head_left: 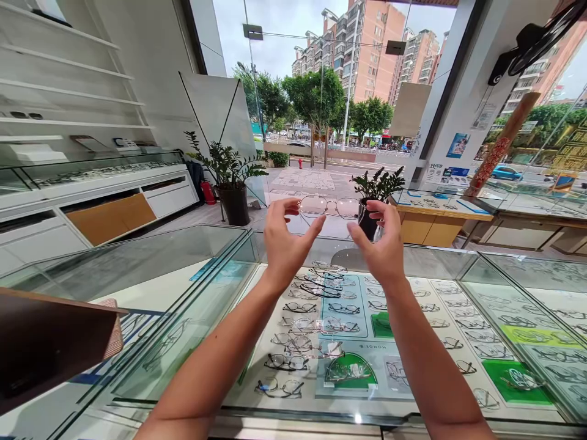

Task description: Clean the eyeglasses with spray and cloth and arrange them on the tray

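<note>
A pair of thin-framed eyeglasses (314, 206) with clear lenses is held up above the glass display case (362, 244). My left hand (285, 241) has its curled fingers at the left side of the frame, its thumb stretched inward below the lens. At the other side, my right hand (383, 247) grips the frame with bent fingers, and its thumb also points inward. The exact finger contact on the temples is partly hidden. Beneath my forearms, inside the case, lie rows of spectacles (287, 362), some on green and pale blue display cards.
A dark brown object (55, 342) juts in at the lower left. Glass side cases (513, 293) hold more eyeglasses. Beyond stand potted plants (236, 205), a wooden counter (426, 226), white shelves (68, 82) and a large window facing the street.
</note>
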### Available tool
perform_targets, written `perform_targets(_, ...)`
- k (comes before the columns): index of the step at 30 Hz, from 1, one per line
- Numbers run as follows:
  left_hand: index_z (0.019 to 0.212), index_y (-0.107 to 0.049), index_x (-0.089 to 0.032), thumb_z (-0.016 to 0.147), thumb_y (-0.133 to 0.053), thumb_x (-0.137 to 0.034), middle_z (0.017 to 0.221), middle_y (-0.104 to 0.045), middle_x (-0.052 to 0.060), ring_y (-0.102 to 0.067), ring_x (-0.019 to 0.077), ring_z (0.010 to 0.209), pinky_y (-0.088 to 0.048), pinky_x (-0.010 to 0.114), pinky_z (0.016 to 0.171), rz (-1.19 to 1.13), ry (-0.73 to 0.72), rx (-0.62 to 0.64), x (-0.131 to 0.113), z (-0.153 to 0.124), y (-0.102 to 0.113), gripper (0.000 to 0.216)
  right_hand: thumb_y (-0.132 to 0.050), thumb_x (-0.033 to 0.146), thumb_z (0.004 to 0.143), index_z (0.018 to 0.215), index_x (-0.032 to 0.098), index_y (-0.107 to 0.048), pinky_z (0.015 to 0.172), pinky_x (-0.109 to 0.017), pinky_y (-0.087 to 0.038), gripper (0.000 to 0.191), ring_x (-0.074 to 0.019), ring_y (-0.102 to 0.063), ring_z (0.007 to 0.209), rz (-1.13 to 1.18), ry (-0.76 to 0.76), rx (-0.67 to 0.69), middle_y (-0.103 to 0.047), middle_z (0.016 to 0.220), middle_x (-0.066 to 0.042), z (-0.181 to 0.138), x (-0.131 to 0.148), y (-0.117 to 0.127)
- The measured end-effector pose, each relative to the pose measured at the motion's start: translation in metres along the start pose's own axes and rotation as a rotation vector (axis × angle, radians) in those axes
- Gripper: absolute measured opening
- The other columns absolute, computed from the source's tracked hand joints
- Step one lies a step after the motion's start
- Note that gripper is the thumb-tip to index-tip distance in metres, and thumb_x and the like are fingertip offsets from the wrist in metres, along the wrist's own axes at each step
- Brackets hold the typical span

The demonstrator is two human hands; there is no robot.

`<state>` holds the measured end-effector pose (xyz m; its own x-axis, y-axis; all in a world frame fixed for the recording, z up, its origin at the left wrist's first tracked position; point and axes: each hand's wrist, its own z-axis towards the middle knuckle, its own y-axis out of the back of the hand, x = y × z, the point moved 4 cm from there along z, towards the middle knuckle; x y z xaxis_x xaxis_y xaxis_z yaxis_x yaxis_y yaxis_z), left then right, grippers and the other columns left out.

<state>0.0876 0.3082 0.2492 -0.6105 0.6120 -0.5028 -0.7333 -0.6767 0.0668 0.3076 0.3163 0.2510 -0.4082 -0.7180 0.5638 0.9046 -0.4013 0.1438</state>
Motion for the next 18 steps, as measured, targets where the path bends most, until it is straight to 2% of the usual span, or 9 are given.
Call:
perform_targets(5,0.118,-0.064,-0.024,0.083,-0.090,-0.047,0.111,-0.067,0.005,-0.066,0.0213,0.100,-0.050,0.038,0.085,0.020,-0.025,-0.060,-0.002,-0.003,0.000,0.050,-0.080,0.057,0.092,0.133,0.025,-0.065,0.104,-0.052,-0.052,0.054,-0.0305,-0.067,0.118,-0.099,0.062,-0.028,-0.072,0.131,-0.011,-0.006,0.002,-0.010)
perform_targets(11,0.124,-0.064,-0.023,0.084,-0.091,-0.042,0.111,-0.065,0.006,-0.064,0.0223,0.100,-0.051,0.040,0.090,0.058,-0.163,-0.124,-0.010,-0.008,0.001,0.052,-0.080,0.056,0.093,0.132,0.024,-0.066,0.103,-0.050,-0.053,0.052,-0.0297,-0.068,0.118,-0.070,0.023,-0.031,-0.074,0.130,-0.011,-0.007,-0.005,-0.013)
perform_targets(18,0.124,-0.065,-0.024,0.083,-0.091,-0.040,0.111,-0.065,0.007,-0.061,0.0225,0.100,-0.051,0.041,0.089,0.071,-0.190,-0.139,-0.013,-0.011,0.001,0.051,-0.079,0.056,0.093,0.129,0.024,-0.068,0.102,-0.050,-0.053,0.050,-0.0293,-0.069,0.116,-0.039,-0.033,-0.016,-0.075,0.126,-0.011,-0.007,-0.008,-0.015)
